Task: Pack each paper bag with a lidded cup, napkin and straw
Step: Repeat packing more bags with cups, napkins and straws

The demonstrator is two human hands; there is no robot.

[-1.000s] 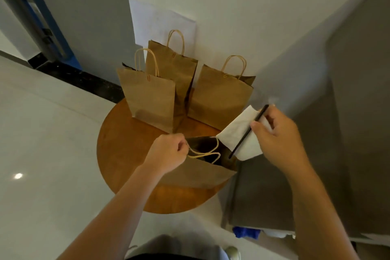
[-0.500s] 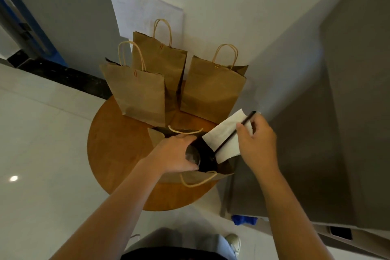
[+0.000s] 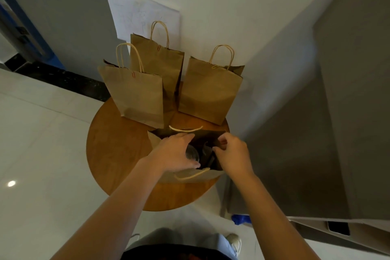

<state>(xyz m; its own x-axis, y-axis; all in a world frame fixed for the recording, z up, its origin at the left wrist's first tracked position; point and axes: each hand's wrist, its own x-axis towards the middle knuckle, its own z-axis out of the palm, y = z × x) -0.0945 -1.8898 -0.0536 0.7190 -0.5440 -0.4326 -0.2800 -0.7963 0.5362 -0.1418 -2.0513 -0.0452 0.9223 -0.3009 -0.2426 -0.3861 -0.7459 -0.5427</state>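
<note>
The napkin and the straw (image 3: 210,161), which the right hand (image 3: 233,154) held above the open paper bag (image 3: 191,175) half a second ago, have gone down inside it; the white napkin no longer shows plainly in the dark interior, while a dark slanted stick near the bag's near wall looks like the straw. The right hand now sits at the bag's right edge, its grip clenched with fingers curled at the mouth; whether they pinch the paper or hold nothing cannot be told. The left hand (image 3: 174,154) reaches into the mouth from the left, its grip released, fingers spread flat over the clear lidded cup (image 3: 192,153) standing inside. The open bag stands on the near part of the round wooden table (image 3: 118,154). Three more brown paper bags (image 3: 137,93) stand upright behind it, handles up, at the table's far edge against the wall.
</note>
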